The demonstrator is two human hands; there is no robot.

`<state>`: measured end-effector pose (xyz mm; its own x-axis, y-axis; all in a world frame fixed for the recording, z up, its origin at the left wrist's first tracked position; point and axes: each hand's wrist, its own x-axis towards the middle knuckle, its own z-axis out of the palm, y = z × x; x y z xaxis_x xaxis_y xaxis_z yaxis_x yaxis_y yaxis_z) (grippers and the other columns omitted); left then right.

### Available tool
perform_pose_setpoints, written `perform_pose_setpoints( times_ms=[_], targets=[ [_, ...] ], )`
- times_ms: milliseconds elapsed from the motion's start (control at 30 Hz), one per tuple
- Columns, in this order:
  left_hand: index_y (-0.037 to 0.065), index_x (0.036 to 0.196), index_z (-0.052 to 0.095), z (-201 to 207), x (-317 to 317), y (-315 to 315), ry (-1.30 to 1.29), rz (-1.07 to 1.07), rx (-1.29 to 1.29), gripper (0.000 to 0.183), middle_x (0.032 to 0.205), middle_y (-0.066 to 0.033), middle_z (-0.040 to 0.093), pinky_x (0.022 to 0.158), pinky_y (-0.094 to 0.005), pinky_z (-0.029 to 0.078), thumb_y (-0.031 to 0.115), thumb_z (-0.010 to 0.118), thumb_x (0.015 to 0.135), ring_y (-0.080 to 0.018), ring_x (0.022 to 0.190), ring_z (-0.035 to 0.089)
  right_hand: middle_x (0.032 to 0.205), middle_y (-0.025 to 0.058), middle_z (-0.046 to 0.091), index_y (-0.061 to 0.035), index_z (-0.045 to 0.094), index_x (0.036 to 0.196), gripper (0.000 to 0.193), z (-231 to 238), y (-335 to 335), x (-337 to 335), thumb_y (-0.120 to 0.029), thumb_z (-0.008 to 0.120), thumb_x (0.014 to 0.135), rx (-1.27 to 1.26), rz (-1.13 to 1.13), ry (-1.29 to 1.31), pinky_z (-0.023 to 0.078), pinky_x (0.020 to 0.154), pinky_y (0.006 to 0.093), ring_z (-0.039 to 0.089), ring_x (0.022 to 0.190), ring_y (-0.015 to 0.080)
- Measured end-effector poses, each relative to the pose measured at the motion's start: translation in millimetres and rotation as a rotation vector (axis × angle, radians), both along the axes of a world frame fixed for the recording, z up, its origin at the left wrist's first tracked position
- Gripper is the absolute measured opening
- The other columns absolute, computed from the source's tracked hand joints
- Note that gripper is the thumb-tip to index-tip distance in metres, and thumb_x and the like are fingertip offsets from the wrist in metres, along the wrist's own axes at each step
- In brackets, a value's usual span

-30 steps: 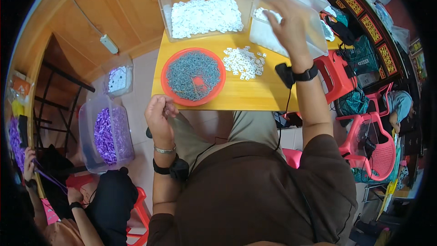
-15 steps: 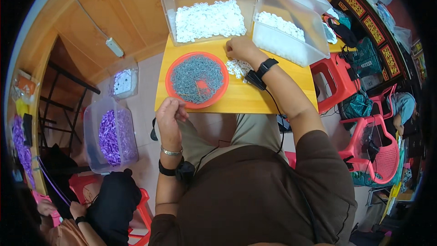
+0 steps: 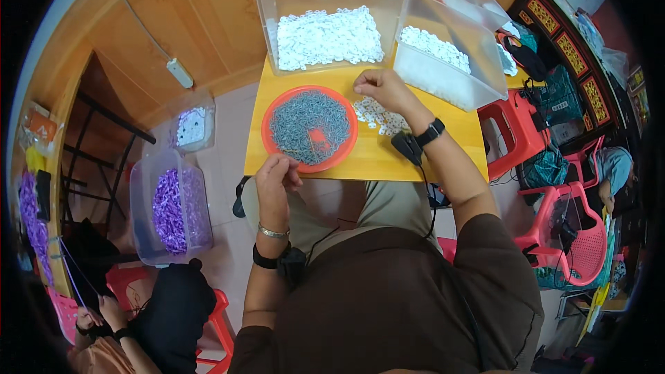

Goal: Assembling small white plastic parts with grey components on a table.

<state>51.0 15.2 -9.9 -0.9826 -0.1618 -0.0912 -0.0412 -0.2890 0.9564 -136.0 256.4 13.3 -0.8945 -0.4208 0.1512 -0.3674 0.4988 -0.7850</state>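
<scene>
Right hand [image 3: 384,88], upper centre, bunches its fingertips above loose white plastic tabs [image 3: 379,119]; left hand [image 3: 276,176], left of centre, curls beside the red tray [image 3: 318,136] of grey screws [image 3: 294,116]; cannot tell what either pinches; best keep the black wrist box [image 3: 406,147] off the tabs.
</scene>
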Motion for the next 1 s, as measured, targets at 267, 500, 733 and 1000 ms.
perform_pose_setpoints(
  times_ms=[267, 500, 733, 1000],
  targets=[
    [0.004, 0.092, 0.053, -10, -1, 18, -0.013, -0.228, 0.015, 0.014, 0.066, -0.0023, 0.055, 0.054, -0.0212, 0.04, 0.015, 0.045, 0.089, -0.0084, 0.059, 0.052, 0.083, 0.0036, 0.064, 0.0006, 0.062, 0.089, 0.008, 1, -69, 110, -0.007, 0.062, 0.085, -0.305, 0.375, -0.371, 0.047, 0.07, 0.0222, 0.059, 0.079, 0.008],
    [0.005, 0.084, 0.052, -5, 1, 10, -0.001, -0.233, -0.001, 0.012, 0.064, -0.0008, 0.054, 0.054, -0.0205, 0.039, 0.015, 0.047, 0.089, -0.0076, 0.058, 0.051, 0.084, 0.0046, 0.064, 0.0015, 0.062, 0.09, 0.008, -4, -71, 115, -0.005, 0.059, 0.087, -0.442, 0.389, -0.443, 0.047, 0.071, 0.0231, 0.059, 0.079, 0.0095],
    [0.006, 0.08, 0.051, -2, 2, 11, -0.002, -0.234, -0.047, 0.012, 0.061, -0.0006, 0.052, 0.05, -0.0202, 0.038, 0.015, 0.049, 0.088, -0.0069, 0.053, 0.049, 0.084, 0.0051, 0.064, 0.0017, 0.062, 0.092, 0.01, 4, -70, 121, -0.007, 0.059, 0.087, -0.285, 0.359, -0.303, 0.047, 0.07, 0.0236, 0.06, 0.079, 0.0098],
    [0.006, 0.084, 0.053, -4, 0, 9, -0.045, -0.306, -0.06, 0.011, 0.066, -0.0009, 0.053, 0.053, -0.0211, 0.04, 0.017, 0.05, 0.087, -0.0099, 0.058, 0.053, 0.077, 0.0111, 0.065, -0.0009, 0.063, 0.087, 0.01, 6, -72, 119, -0.009, 0.062, 0.082, -0.256, 0.338, -0.17, 0.048, 0.064, 0.0282, 0.064, 0.071, 0.0179]
  ],
)
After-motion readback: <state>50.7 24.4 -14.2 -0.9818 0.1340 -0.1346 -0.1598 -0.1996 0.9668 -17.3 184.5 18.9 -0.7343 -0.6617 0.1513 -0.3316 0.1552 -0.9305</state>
